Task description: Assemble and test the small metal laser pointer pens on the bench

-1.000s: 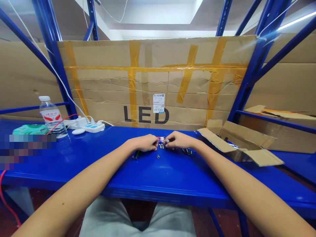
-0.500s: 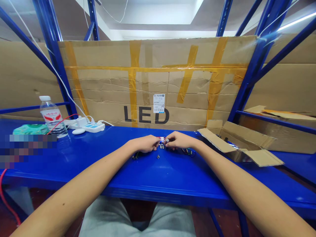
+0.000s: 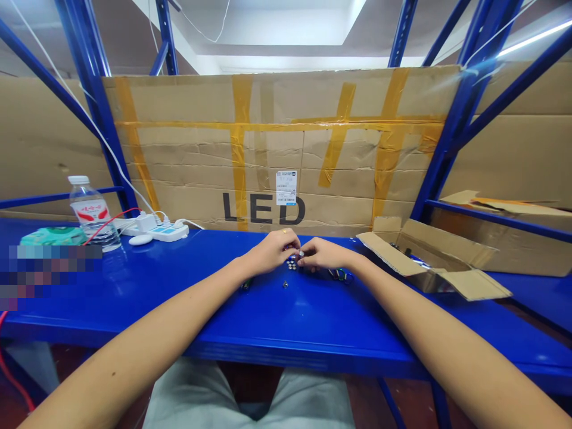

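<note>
My left hand (image 3: 277,250) is curled above several small shiny silver pieces (image 3: 292,264) on the blue tabletop, its fingertips pressed close to my other hand. What those fingers hold, if anything, is hidden. My right hand (image 3: 325,253) pinches a small round silver piece (image 3: 301,254) between thumb and fingers. Just in front lies a lone small metal part (image 3: 285,285). Thin coloured loops, perhaps wires (image 3: 341,275), lie beneath my right wrist. Some small dark parts (image 3: 246,284) sit beside my left wrist.
At right stands an open cardboard box (image 3: 429,262) with items inside. A water bottle (image 3: 93,217), a green packet (image 3: 53,236) and a white power strip (image 3: 167,231) with cables are at left. A large cardboard panel (image 3: 201,155) closes the back between blue posts.
My left hand has lifted and turned, bringing its fingertips up and right toward the silver piece in my right hand. The right hand keeps its pinch almost in place.
</note>
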A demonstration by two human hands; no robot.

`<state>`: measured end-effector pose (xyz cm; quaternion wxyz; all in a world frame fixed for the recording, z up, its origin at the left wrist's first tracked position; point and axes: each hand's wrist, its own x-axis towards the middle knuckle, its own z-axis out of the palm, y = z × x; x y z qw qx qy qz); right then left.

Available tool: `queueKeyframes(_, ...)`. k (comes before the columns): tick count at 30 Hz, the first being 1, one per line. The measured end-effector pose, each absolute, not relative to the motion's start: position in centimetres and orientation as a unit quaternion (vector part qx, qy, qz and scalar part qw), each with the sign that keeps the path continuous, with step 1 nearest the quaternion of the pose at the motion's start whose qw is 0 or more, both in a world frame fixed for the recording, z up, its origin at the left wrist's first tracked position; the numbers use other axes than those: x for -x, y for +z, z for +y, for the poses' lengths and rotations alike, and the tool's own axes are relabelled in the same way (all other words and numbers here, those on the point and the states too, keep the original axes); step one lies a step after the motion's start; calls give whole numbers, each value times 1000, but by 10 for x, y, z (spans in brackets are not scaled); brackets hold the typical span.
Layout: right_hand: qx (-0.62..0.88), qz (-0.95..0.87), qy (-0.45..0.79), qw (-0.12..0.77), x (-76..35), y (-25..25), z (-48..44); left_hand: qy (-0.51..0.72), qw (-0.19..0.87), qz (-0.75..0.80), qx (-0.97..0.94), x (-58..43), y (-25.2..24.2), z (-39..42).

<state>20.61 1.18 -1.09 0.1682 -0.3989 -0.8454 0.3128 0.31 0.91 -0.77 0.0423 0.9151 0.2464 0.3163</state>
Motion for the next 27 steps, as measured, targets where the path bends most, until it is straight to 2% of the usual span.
queueKeyframes(10,377,-854,304,191,-203,-5,5,335,28,187,-923,-5,-16,14)
queueKeyframes(17,401,-869,231,174,-208,-8,10,411,34,207,-887,0,-11,18)
queueKeyframes(27,375,-848,302,222,-201,-8,8,383,3,109,-917,-11,-15,7)
